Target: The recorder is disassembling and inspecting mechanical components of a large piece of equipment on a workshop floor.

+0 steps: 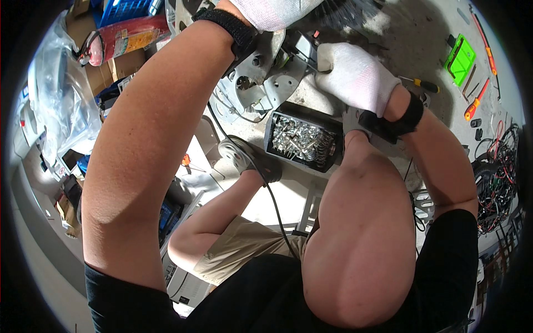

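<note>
My left hand (273,12), in a white knit glove, reaches over a grey metal bracket assembly (260,83) at the top. The upper edge cuts that hand off, and its fingers do not show. On the assembly's right side my right hand (358,76), gloved too, is closed with the thumb against curled fingers. A thin dark length runs from its grip toward the assembly; whether it is a wire or a tool I cannot make out. Below the assembly, between my feet, sits a black bin (276,151) holding many loose silvery screws and bolts (300,137).
A yellow-and-black screwdriver (425,85) lies right of my right hand. Farther right are a green case (460,59), a red-and-yellow screwdriver (476,101) and tangled wires (497,180). Clear plastic bags (61,94) and a red pouch (130,41) fill the left. A black cable (272,194) hangs before me.
</note>
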`<state>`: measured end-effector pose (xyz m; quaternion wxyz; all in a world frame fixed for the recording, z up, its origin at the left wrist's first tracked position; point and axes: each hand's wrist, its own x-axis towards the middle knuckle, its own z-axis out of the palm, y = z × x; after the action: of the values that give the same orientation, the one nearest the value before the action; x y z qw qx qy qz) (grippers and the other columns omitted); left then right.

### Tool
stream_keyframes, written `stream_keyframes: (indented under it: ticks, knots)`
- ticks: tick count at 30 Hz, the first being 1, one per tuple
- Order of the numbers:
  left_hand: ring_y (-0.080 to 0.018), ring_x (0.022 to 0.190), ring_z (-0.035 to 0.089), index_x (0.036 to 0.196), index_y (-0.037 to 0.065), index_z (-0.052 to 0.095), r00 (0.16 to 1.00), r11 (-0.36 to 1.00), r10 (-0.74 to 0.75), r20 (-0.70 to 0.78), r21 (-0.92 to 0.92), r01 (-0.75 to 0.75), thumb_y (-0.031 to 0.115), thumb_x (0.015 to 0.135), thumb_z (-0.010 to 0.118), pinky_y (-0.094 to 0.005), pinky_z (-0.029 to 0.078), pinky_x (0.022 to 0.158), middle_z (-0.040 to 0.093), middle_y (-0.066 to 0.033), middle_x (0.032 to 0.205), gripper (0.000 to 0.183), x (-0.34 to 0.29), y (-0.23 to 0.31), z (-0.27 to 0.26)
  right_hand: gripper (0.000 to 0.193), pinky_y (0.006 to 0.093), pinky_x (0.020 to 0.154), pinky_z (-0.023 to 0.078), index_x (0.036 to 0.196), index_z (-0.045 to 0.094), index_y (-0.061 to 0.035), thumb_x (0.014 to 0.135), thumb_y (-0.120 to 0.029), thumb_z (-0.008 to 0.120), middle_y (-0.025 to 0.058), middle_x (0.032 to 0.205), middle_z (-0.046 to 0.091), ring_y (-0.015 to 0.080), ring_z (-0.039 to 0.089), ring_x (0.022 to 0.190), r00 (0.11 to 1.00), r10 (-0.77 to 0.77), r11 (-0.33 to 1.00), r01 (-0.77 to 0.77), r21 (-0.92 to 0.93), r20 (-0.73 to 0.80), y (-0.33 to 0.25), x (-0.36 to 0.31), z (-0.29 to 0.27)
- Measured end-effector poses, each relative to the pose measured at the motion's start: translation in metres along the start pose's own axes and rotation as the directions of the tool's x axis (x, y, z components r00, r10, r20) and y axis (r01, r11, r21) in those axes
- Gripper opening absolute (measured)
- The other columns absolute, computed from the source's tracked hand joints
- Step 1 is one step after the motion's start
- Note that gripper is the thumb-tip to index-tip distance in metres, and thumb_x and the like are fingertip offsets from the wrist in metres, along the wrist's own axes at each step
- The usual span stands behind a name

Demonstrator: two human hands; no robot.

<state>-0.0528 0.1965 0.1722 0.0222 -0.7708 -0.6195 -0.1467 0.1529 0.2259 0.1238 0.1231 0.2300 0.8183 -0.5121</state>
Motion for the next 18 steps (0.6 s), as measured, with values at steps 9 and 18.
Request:
stream_keyframes:
  ticks: [9, 18]
  knots:
    - [-0.0372, 0.085, 0.06, 0.079, 0.006, 0.07, 1.0, 1.0, -0.008, 0.002, -0.018, 0.008, 0.028, 0.093, 0.058, -0.0501, 0.045, 0.077, 0.066, -0.0165, 0.078, 0.03, 0.001, 0.0, 0.0, 0.009, 0.0377, 0.078, 0.053, 0.096, 0.065, -0.0009, 0.094, -0.01, 0.067, 0.013, 0.085, 0.067, 0.0241, 0.067, 0.084, 0.972, -0.217, 0.973, 0.223, 0.058, -0.093, 0.024, 0.015, -0.024]
    - [-0.0364, 0.085, 0.06, 0.076, 0.007, 0.068, 1.0, 0.998, 0.0, -0.002, -0.06, 0.0, 0.028, 0.092, 0.06, -0.0492, 0.046, 0.077, 0.066, -0.0146, 0.078, 0.028, 0.001, -0.002, 0.0, 0.004, 0.0402, 0.066, 0.056, 0.086, 0.071, -0.0077, 0.085, -0.012, 0.072, 0.0088, 0.075, 0.069, 0.0277, 0.069, 0.073, 0.788, -0.49, 0.87, 0.413, -0.271, -0.373, -0.001, 0.014, -0.042]
